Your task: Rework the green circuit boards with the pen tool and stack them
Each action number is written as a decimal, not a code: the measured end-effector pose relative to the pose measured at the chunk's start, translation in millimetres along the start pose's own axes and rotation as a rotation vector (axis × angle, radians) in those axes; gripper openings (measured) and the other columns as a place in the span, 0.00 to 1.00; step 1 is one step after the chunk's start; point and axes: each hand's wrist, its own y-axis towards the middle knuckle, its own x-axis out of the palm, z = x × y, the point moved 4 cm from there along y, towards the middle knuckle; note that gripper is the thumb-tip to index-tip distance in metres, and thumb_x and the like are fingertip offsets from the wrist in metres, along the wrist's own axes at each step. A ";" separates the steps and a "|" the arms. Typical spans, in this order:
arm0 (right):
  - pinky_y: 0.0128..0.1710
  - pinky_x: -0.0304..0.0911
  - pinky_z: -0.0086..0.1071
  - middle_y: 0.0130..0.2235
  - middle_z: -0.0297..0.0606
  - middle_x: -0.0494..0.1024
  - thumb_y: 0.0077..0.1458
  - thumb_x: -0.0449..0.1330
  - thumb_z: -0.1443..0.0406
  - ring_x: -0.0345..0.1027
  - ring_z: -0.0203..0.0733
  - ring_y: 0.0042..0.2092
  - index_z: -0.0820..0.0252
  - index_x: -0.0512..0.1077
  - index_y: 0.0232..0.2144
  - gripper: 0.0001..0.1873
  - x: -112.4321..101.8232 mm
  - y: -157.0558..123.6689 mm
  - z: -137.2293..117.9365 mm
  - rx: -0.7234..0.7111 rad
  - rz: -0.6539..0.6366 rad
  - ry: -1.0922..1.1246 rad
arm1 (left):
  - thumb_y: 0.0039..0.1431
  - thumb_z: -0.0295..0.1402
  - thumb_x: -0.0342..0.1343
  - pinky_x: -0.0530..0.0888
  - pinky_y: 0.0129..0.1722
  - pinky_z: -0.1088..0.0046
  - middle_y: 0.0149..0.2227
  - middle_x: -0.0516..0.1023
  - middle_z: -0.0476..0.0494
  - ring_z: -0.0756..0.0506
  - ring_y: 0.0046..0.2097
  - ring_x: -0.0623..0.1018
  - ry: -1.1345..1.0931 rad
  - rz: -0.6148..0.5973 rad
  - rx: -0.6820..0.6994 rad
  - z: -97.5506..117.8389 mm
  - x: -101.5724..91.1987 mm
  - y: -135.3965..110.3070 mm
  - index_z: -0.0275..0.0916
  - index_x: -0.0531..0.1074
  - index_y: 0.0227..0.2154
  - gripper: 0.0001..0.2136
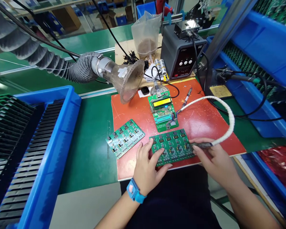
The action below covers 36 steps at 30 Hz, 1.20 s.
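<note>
A green circuit board panel (173, 144) with small red displays lies at the front edge of an orange mat (200, 124). My left hand (146, 165), wearing a blue wristband, rests on the panel's left end, fingers spread over it and thumb under its front edge. My right hand (213, 157) pinches a grey probe (201, 145) at the panel's right end. The probe's white-wrapped cable (225, 109) loops back to a programmer board (164, 111) with a yellow display. A second green panel (125, 137) lies to the left, half off the mat.
A fume extraction hose with a funnel mouth (126, 79) hangs over the mat's back left. A grey soldering station (181, 52) and a plastic bag (146, 35) stand behind. A blue bin (50, 152) with stacked black trays is left; blue racks (264, 63) with boards are right.
</note>
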 end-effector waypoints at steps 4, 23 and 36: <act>0.41 0.73 0.40 0.43 0.41 0.79 0.60 0.58 0.56 0.76 0.46 0.38 0.55 0.70 0.42 0.12 -2.7 -0.5 -3.2 0.014 0.016 0.004 | 0.57 0.41 0.61 0.66 0.58 0.44 0.61 0.60 0.30 0.33 0.62 0.65 -0.010 0.008 -0.004 -0.3 0.2 0.3 0.40 0.67 0.51 0.21; 0.42 0.72 0.39 0.45 0.39 0.76 0.63 0.56 0.61 0.74 0.43 0.41 0.53 0.67 0.44 0.08 17.2 -4.6 -6.2 -0.072 -0.078 0.062 | 0.56 0.39 0.62 0.67 0.57 0.44 0.61 0.60 0.31 0.32 0.62 0.64 -0.034 0.047 -0.012 0.9 -0.1 0.3 0.40 0.70 0.50 0.19; 0.41 0.72 0.35 0.43 0.38 0.78 0.62 0.55 0.63 0.74 0.42 0.42 0.53 0.67 0.44 0.08 17.3 -3.0 -12.6 -0.148 -0.074 -0.048 | 0.56 0.38 0.63 0.68 0.56 0.45 0.61 0.60 0.30 0.31 0.61 0.64 -0.023 0.063 0.001 2.3 -1.0 0.4 0.39 0.70 0.49 0.19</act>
